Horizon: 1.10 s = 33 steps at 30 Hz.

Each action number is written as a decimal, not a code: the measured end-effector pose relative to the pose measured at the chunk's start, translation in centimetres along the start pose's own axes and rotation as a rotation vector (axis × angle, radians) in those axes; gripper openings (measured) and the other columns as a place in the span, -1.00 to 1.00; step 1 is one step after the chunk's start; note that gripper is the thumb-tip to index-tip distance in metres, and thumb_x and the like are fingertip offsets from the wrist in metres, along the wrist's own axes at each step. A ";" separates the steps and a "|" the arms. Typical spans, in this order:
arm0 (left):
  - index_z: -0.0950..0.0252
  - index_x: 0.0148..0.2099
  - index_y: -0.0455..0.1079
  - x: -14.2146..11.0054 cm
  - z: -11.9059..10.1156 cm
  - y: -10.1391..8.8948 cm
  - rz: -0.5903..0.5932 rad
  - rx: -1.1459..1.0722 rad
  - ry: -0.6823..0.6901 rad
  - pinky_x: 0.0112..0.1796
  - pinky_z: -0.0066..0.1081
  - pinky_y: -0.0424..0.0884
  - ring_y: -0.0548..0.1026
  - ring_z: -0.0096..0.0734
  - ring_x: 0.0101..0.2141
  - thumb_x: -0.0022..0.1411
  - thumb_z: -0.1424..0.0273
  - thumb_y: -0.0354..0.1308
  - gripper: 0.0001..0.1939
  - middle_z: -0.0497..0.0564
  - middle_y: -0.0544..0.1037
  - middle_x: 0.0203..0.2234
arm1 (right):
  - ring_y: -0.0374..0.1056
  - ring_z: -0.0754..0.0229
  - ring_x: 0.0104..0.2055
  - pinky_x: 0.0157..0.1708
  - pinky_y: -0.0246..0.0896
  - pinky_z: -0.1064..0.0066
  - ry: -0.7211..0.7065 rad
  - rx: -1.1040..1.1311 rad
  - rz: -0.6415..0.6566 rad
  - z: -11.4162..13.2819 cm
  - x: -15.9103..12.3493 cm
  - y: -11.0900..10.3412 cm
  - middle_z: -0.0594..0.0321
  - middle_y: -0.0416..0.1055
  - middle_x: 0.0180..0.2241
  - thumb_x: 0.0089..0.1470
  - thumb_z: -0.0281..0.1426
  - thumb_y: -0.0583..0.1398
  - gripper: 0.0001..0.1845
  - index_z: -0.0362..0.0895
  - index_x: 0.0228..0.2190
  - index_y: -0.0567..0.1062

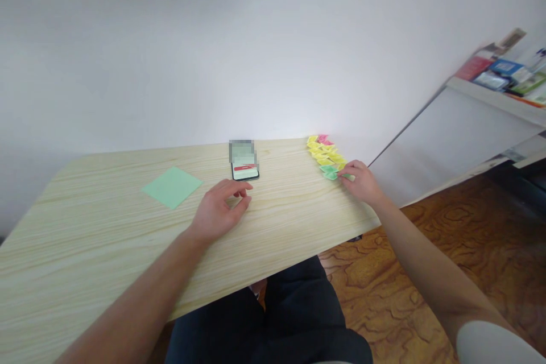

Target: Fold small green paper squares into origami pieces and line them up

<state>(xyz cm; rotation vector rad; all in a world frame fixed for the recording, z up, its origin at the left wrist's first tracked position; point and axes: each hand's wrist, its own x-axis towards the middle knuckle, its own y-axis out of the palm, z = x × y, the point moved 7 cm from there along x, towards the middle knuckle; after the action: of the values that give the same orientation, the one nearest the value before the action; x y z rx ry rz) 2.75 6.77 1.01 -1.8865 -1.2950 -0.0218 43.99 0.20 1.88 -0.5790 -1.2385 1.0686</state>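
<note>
Several small folded paper pieces lie in rows at the table's right end: yellow pieces (325, 153), a pink one (325, 140) at the back and green ones (328, 172) at the front. My right hand (360, 182) is at the front of this group, its fingertips pinched on a green folded paper piece (350, 177) that they partly cover. My left hand (220, 209) rests low over the middle of the table with nothing in it, thumb and fingers apart. A flat green paper square (172, 187) lies to its left. Just beyond its fingertips is a phone (245, 170) with its screen lit.
The pale wooden table (106, 239) stands against a white wall (191, 57). On the right, boxes and packets (503, 71) sit on a white shelf (495, 99). Below is a brown wood-patterned floor (384, 296). My legs (294, 307) are under the table's front edge.
</note>
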 end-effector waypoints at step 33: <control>0.16 0.29 0.34 -3.2 9.4 -10.4 0.138 0.709 -0.453 0.21 -0.11 0.27 0.36 0.01 0.24 0.31 -0.03 0.04 -0.38 0.04 0.42 0.27 | 0.43 0.15 -0.14 -0.10 0.29 0.34 -0.232 0.455 0.336 29.9 5.1 12.9 0.18 0.52 -0.14 0.15 -0.46 0.21 -0.74 -0.10 -0.10 0.55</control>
<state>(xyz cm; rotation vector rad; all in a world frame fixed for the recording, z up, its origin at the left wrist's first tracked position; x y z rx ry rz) -10.74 11.55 -0.26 -1.3833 -1.2277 0.8667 11.35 4.80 1.70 -0.3199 -1.0621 1.6827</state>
